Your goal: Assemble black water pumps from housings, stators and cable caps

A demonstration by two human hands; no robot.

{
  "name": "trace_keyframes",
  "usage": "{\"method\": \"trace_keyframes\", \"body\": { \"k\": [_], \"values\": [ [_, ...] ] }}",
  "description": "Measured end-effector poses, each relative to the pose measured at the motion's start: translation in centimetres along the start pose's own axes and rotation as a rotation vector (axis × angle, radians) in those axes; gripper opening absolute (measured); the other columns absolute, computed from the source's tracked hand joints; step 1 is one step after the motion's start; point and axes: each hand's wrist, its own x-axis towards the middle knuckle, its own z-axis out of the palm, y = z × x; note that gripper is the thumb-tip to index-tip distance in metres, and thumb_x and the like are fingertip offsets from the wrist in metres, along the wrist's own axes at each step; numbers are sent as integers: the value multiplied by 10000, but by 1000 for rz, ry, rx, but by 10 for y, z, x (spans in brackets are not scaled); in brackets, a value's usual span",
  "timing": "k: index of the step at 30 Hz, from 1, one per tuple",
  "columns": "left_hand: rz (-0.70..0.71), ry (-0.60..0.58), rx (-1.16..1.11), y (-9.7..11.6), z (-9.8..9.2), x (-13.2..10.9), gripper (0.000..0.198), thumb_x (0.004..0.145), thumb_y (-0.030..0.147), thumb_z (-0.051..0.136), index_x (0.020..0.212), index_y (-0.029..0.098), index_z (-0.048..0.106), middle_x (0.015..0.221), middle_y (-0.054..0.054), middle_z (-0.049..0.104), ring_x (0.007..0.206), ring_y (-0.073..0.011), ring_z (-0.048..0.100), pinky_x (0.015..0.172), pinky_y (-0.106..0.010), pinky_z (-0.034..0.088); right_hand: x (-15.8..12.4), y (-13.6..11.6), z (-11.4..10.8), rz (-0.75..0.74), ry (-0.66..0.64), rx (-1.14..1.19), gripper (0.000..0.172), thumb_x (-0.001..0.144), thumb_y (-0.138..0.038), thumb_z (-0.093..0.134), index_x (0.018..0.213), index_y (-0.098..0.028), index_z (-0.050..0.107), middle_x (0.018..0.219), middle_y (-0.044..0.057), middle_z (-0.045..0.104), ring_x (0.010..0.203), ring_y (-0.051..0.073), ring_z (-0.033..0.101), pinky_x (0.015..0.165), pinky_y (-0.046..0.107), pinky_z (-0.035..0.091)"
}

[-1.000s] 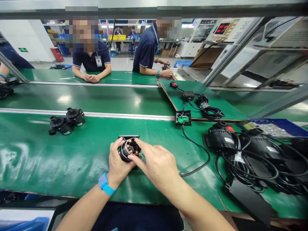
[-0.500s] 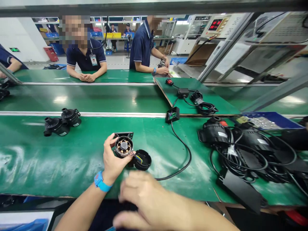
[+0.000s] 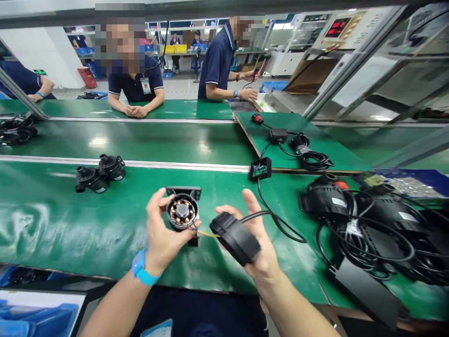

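My left hand (image 3: 159, 231) grips a black round motor housing (image 3: 182, 211) with copper windings facing me, held just above the green bench (image 3: 70, 224). My right hand (image 3: 257, 243) holds the housing's round black end cap (image 3: 234, 237) to the right of it. Thin yellow wires (image 3: 206, 233) join cap and housing. A black cable (image 3: 277, 220) runs from the cap over the bench to a small black box (image 3: 260, 169) with a green board inside.
Two black pump bodies (image 3: 100, 173) lie at the left. A heap of black pumps and coiled cables (image 3: 372, 220) fills the right side. Across the green conveyor (image 3: 140, 140), two people in navy shirts stand or lean at the far bench. A blue tray (image 3: 410, 182) lies far right.
My right hand, low and blurred half a second ago, has come up holding the end cap that lay on the bench beside the housing. One second ago its fingers were on the housing.
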Motion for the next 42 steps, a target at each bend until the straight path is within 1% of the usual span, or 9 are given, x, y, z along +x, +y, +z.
{"method": "trace_keyframes", "body": {
  "k": [3,7,11,16,18,21,25,30,42],
  "values": [
    [-235,-145,-43,-17,11,-17,945,680,396,884,1455,245,365,1078,-46,617,945,-207,680,858,-348,568,7,0,-6,63,-43,-106,851,708,-589,877,1424,-376,469,1263,63,601,702,106,566,664,246,529],
    [-128,-52,-86,-16,10,-14,1018,645,383,911,1475,275,331,1155,-62,596,1033,-223,663,918,-370,553,3,4,-12,94,-294,-120,1305,501,-621,963,1555,-432,217,1416,102,498,794,127,617,746,296,564],
    [-108,-86,-69,-19,13,-16,981,670,390,899,1469,278,341,1184,-76,589,1038,-232,659,913,-381,554,-9,1,-9,299,-482,-168,1127,571,-610,940,1500,-305,380,1247,118,590,1006,248,657,787,347,579],
    [-109,-232,-18,-25,17,-25,736,781,345,812,1414,277,441,1217,-86,553,1125,-247,597,970,-415,523,-6,-8,-2,312,-300,-220,1165,617,-472,964,1527,-357,245,1244,105,591,747,157,653,651,292,573],
    [-72,-296,-26,-21,15,-24,583,823,307,774,1351,298,526,1196,-74,532,1126,-237,569,979,-415,514,7,-12,-2,248,-186,-335,988,692,-441,923,1464,-316,320,1147,78,637,692,138,632,655,289,565],
    [-69,-406,-49,-14,11,-19,398,858,261,742,1234,322,626,1191,-67,490,1155,-231,540,1018,-429,496,30,-15,-8,49,-74,-602,735,725,-495,871,1294,-229,489,1118,89,649,845,202,666,767,343,574],
    [-81,-468,-88,-10,10,-16,244,852,208,739,1069,273,647,1230,-75,452,1218,-246,512,1065,-454,471,53,-5,-14,-200,-40,-830,692,708,-509,859,1252,-196,570,1237,121,625,1107,294,626,965,433,522],
    [-94,-533,-46,-10,4,-15,204,848,184,728,972,229,572,1334,-97,376,1279,-267,482,1090,-478,456,62,20,-9,-338,105,-910,721,713,-351,826,1342,-189,512,1238,112,625,1095,266,633,986,416,513],
    [162,-512,-117,-30,-9,-18,211,876,198,732,1058,292,683,1359,-83,438,1255,-247,534,1038,-457,519,74,14,-13,-198,-296,-965,723,772,-315,812,1416,-220,497,1360,96,609,1257,283,573,1102,448,424]
  ]
}}
